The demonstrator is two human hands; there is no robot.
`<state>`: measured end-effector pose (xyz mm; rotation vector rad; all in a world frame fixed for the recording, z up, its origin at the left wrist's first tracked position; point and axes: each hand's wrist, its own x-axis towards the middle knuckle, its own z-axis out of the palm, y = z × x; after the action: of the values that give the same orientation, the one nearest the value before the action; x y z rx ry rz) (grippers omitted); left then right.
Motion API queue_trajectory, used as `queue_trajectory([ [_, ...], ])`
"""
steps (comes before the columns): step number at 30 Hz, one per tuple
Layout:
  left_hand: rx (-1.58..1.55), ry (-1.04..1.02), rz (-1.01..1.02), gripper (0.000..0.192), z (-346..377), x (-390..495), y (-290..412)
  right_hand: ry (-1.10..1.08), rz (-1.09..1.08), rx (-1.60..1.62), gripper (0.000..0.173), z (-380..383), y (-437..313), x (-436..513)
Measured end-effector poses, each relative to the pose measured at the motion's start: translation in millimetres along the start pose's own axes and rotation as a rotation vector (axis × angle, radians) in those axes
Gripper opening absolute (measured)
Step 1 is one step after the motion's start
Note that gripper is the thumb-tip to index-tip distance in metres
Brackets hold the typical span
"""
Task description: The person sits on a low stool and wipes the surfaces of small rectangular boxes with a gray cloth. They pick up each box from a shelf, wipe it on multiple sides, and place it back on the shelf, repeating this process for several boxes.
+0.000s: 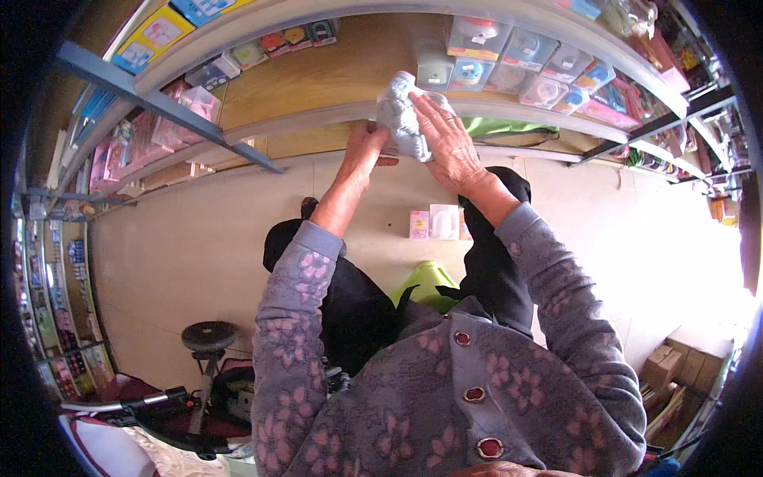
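Observation:
A pale blue, bunched cloth (pixel 400 110) is between my hands, just in front of a shelf's edge. My left hand (pixel 366 146) grips its lower left side, with the thumb up against it. Flat along the right side presses my right hand (pixel 448 143), fingers extended and a ring on one of them. Something clear or whitish shows behind the right fingertips; what it is, I cannot tell. Beyond the cloth, the wooden shelf board (pixel 351 65) holds small clear-fronted boxes (pixel 471 73) stacked to the right.
On the floor between my legs stand a pink box (pixel 419 225) and a clear box with a white item (pixel 444 222). I sit over a green plastic stool (pixel 426 286). Grey metal shelf posts (pixel 197 122) flank the board. A wheeled frame with a black round seat (pixel 208 335) is behind left.

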<state>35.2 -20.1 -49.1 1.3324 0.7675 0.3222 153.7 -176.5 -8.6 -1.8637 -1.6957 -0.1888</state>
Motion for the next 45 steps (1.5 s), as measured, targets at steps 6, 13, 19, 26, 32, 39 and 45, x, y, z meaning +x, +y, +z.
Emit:
queue_trajectory([
  [6,0.028,-0.114,-0.018,0.052,-6.2,-23.9,29.5,0.019,0.259,0.17,0.075,-1.4,13.8,1.6],
  [13,0.036,-0.255,-0.004,0.054,-23.2,-36.4,40.6,0.231,0.559,0.757,0.049,5.3,8.5,-1.3],
  [19,0.039,-0.286,0.044,0.058,-29.8,-46.3,38.6,0.285,0.982,1.188,0.043,10.2,30.2,1.0],
  [26,0.079,-0.382,0.134,0.062,-45.5,-53.3,48.4,0.185,0.985,1.604,0.045,-9.7,30.5,-4.8],
  [32,0.093,-0.39,0.196,0.069,-47.0,-55.9,53.2,0.052,0.946,1.591,0.044,-18.1,32.3,-11.0],
  [39,0.192,-0.231,0.216,0.071,-40.8,-42.3,49.1,-0.018,0.829,1.138,0.044,-5.3,33.1,-7.7],
  [45,0.311,-0.277,0.225,0.066,-38.4,-35.1,48.7,0.11,0.724,0.921,0.037,6.2,32.3,-1.4],
])
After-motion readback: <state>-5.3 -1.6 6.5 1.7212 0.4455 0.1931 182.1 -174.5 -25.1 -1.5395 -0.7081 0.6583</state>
